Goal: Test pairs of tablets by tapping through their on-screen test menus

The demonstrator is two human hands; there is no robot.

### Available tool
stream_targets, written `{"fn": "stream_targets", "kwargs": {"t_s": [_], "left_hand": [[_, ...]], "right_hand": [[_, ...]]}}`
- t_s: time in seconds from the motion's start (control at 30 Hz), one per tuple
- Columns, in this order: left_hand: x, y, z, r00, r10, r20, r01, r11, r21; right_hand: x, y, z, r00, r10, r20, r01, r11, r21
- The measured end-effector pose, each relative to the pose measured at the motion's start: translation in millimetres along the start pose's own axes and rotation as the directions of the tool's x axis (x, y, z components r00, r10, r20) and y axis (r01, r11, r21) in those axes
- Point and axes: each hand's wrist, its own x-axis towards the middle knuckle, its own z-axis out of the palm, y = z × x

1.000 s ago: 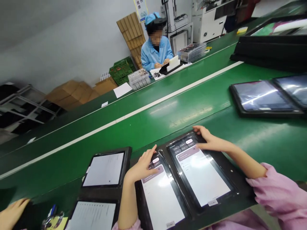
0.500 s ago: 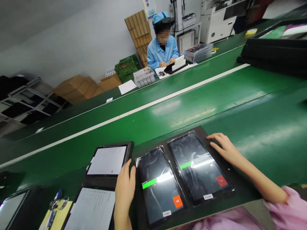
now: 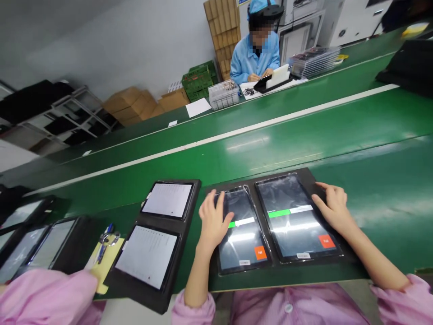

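Two film-covered tablets lie side by side in a black tray (image 3: 309, 178). The left tablet (image 3: 241, 239) and the right tablet (image 3: 287, 194) both show a dark screen with a green-and-white bar and an orange "Fail" square. My left hand (image 3: 214, 221) is open over the left tablet's left side, fingers spread, hiding part of its green bar; contact with the glass cannot be made out. On the other side, my right hand (image 3: 334, 207) rests open at the tray's right border, thumb apart from the fingers, holding nothing.
Left of me, a second black tray (image 3: 194, 194) holds two tablets with white screens. Beside it are a yellow pad (image 3: 113, 253) with pens, more tablets (image 3: 54, 243) and another person's pink sleeve (image 3: 50, 293). Across the green bench (image 3: 237, 158), a person in blue (image 3: 255, 54) works.
My left hand has moved from the gap between the trays onto the left tablet's side. My right hand stays at the tray's right border. The camera view has shifted, showing more on the left.
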Motion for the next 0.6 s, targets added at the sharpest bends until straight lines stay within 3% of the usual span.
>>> {"fn": "stream_targets", "kwargs": {"t_s": [0.1,0.2,0.33,0.5,0.6], "left_hand": [[23.7,16.4,-7.0,0.960,0.214,0.180,-0.224,0.974,0.036],[34.9,23.9,-6.4,0.919,0.278,0.280,-0.304,0.951,0.052],[38.4,17.3,-9.0,0.902,0.279,0.329,-0.297,0.955,0.005],[42.3,-0.7,-19.3,0.970,0.158,0.184,-0.154,0.987,-0.038],[50.5,2.7,-20.7,0.956,0.192,0.223,-0.192,0.981,-0.020]], "right_hand": [[-3.3,-1.3,-2.3,0.999,-0.030,0.011,0.030,1.000,0.006],[-3.6,-4.0,-2.0,0.998,-0.064,0.016,0.063,0.998,0.010],[-2.7,-9.5,-0.8,0.994,-0.093,0.056,0.095,0.995,-0.036],[-2.4,-7.3,-1.7,0.993,-0.106,0.058,0.108,0.993,-0.044],[4.2,1.0,-1.5,0.997,-0.054,0.056,0.055,0.998,-0.023]]}}
